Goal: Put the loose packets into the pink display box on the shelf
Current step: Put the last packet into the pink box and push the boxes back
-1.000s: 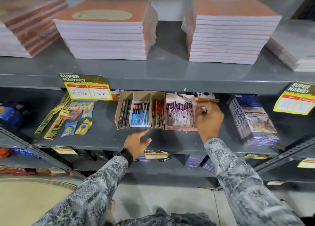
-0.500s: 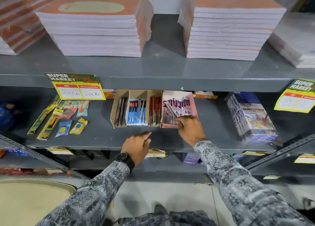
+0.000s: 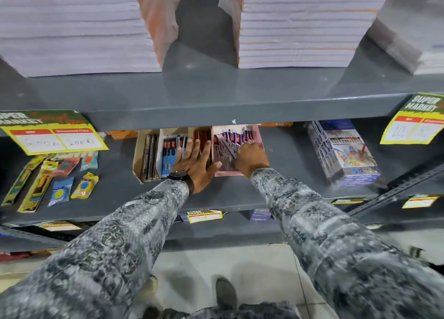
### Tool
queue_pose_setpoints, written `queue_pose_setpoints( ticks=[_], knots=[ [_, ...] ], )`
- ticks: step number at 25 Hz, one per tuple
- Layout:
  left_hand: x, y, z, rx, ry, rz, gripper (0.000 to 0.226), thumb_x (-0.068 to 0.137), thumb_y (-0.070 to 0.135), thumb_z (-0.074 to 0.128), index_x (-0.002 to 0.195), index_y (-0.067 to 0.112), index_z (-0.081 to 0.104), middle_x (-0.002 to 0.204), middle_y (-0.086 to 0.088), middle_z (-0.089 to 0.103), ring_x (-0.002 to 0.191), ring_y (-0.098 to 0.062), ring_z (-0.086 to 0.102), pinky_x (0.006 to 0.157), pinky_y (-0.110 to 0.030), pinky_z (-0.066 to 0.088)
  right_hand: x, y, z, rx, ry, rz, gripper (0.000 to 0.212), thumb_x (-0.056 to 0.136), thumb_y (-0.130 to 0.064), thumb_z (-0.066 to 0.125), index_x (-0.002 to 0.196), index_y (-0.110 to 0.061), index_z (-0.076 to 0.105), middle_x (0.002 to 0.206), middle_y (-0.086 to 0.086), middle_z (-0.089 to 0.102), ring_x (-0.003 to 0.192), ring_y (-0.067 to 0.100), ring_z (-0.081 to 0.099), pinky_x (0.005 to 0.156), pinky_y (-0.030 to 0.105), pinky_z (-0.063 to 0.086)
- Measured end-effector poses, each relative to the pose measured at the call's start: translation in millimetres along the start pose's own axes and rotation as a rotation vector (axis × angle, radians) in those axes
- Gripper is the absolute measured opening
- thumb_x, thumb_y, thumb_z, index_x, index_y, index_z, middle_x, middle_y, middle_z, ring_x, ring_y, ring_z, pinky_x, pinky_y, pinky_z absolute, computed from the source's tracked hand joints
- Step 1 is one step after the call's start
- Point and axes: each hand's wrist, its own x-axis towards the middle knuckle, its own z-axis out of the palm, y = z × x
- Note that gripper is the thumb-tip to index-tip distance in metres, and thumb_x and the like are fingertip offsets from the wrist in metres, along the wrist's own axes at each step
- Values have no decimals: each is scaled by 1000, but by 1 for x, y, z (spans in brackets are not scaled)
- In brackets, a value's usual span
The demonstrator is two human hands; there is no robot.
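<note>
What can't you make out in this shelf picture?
- Head view: what the right hand holds inside the pink box; the hand covers it.
- Left hand hides part of the cardboard tray.
- Price tag, right: cut by the edge, writing blurred.
- Packet print: too small.

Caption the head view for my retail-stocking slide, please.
Right hand presses packets into the pink display box; left hand lies open beside it.

- notebook stacks (image 3: 298,30) on upper shelf, side by side
- brown cardboard pen tray (image 3: 150,154) on middle shelf
- yellow price tag (image 3: 51,133) hung off shelf edge
- flat packets (image 3: 60,190) loose at left
- blue boxes (image 3: 343,152) at right
</note>
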Motion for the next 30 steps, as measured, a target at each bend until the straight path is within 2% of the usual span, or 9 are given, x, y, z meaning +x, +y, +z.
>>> queue_pose_setpoints(
  ticks=[3,7,10,13,19,23,26,28,30],
  knots=[
    [1,5,2,-27,5,40,78,93,72,8,157,33,-12,169,-7,-11,154,-25,-20,125,-52,-6,5,-1,3,72,25,62,31,85,-20,64,110,-1,65,109,19,71,102,38,68,87,41,56],
    [-1,5,2,-37,26,51,74,95,69,10,157,34,-11,169,-7,-8,154,-24,-21,125,-52,-5,12,1,2,302,83,234,26,87,-25,61,98,-3,69,90,10,67,83,30,66,83,37,59],
    [-2,5,3,-43,28,52,73,95,68,11,158,34,-9,169,-7,-7,154,-24,-21,125,-51,-6,21,9,-3,517,26,416,32,78,-15,71,106,0,68,103,10,73,94,33,71,89,43,61],
    [-2,4,3,-50,35,52,73,95,68,11,157,36,-9,169,-7,-7,154,-25,-20,125,-51,-6,17,8,-1,388,14,404,43,80,-17,79,117,0,64,115,15,71,103,36,71,91,45,61],
    [-6,-11,1,-81,55,82,72,96,66,13,158,34,-5,169,-7,-9,154,-25,-19,126,-52,-5,-1,-5,-6,204,146,254,24,88,-22,67,105,-4,67,101,14,71,92,34,70,84,44,61],
    [-15,-43,5,-22,210,-71,74,96,59,11,160,22,5,170,-9,0,156,-25,-10,126,-50,-6,-16,-41,-14,140,380,-118,21,90,-24,54,93,-14,72,87,10,75,76,28,71,79,32,55],
    [-23,-65,9,-10,199,-112,80,92,59,9,160,15,7,170,-11,2,157,-25,-8,126,-51,-4,-17,-76,-1,-16,257,-426,34,89,-29,53,116,-14,68,113,10,73,109,30,68,102,43,49],
    [-25,-70,10,-31,186,-78,81,92,59,11,159,13,8,170,-10,3,157,-25,-6,126,-49,-2,-17,-88,12,-260,70,-490,50,90,-43,46,126,-12,63,128,9,67,135,32,51,119,66,21],
    [-25,-70,10,-56,171,-41,76,96,56,12,159,14,6,170,-9,0,156,-24,-10,127,-47,-3,-17,-92,22,-467,-50,-480,49,96,-42,41,129,-14,63,133,9,66,144,35,40,114,78,-3]
  ],
)
